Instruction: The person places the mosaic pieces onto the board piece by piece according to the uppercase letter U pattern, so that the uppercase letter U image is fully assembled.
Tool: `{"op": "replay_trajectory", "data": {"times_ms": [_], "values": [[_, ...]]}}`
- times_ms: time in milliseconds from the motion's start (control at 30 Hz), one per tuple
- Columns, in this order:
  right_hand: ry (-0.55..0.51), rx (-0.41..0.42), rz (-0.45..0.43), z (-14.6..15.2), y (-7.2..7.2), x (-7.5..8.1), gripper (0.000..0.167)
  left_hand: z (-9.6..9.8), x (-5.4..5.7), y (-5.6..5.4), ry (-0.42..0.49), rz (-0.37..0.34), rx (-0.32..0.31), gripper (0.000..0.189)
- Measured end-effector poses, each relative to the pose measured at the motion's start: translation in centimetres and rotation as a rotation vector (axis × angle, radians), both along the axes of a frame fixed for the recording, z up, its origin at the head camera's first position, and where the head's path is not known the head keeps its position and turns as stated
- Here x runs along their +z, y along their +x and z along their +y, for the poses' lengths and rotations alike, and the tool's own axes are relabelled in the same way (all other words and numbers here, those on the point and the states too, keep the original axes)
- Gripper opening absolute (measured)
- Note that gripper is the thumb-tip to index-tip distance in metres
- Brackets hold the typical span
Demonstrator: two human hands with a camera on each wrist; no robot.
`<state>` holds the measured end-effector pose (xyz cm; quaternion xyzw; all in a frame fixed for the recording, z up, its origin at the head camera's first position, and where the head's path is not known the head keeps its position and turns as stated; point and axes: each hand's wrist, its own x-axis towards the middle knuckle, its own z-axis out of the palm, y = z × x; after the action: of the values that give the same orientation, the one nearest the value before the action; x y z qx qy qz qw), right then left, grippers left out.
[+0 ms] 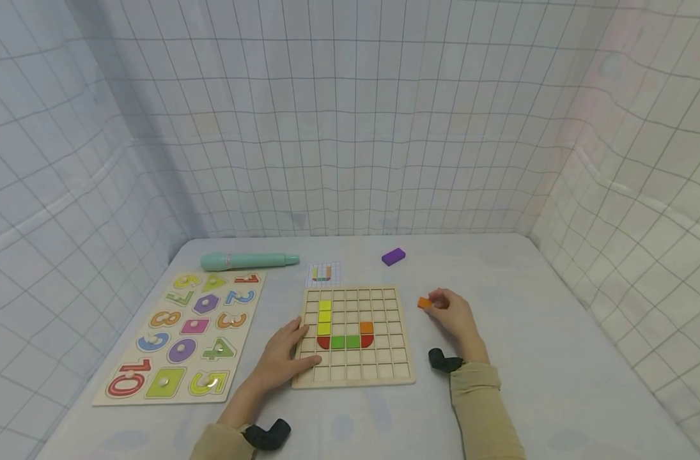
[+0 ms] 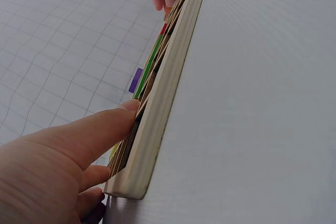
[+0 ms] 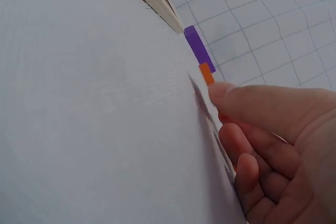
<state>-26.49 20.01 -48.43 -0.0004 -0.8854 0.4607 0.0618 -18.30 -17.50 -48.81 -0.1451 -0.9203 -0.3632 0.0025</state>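
A wooden grid board (image 1: 350, 384) lies on the table, holding yellow, green, red and orange tiles in a U shape. My left hand (image 1: 282, 354) rests on the board's left edge, fingers spread, thumb lying over the near corner area. To the right of the board, my right hand (image 1: 454, 315) pinches an orange square tile (image 1: 424, 302) between thumb and fingers. In the right wrist view the orange tile (image 3: 206, 74) sticks out past the thumb tip, close to the table surface. The left wrist view shows the left thumb (image 2: 100, 129) on the board's rim.
Behind the board lie a small pattern card (image 1: 325, 273) showing a similar U shape and a purple block (image 1: 393, 257). A number and shape puzzle board (image 1: 179, 338) is on the left, with a mint-green tube-like object (image 1: 248, 260) behind it. Grid-patterned cloth walls (image 1: 350, 128) surround the table.
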Motion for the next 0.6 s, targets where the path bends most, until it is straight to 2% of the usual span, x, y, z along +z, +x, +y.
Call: {"op": "replay_trajectory", "data": {"times_ms": [233,400,600], "values": [[-0.139,0.063,0.0,-0.7,-0.4,0.8,0.037,0.1,0.1,0.0,0.018,-0.009,0.008,0.08],[-0.202,0.155,-0.004,-1.9,-0.9,1.1,0.038,0.1,-0.2,0.0,0.014,0.008,0.011,0.079],[-0.152,0.282,-0.057,-4.0,-1.3,1.2,0.039,0.1,-0.1,0.0,0.014,-0.013,0.013,0.08]]}}
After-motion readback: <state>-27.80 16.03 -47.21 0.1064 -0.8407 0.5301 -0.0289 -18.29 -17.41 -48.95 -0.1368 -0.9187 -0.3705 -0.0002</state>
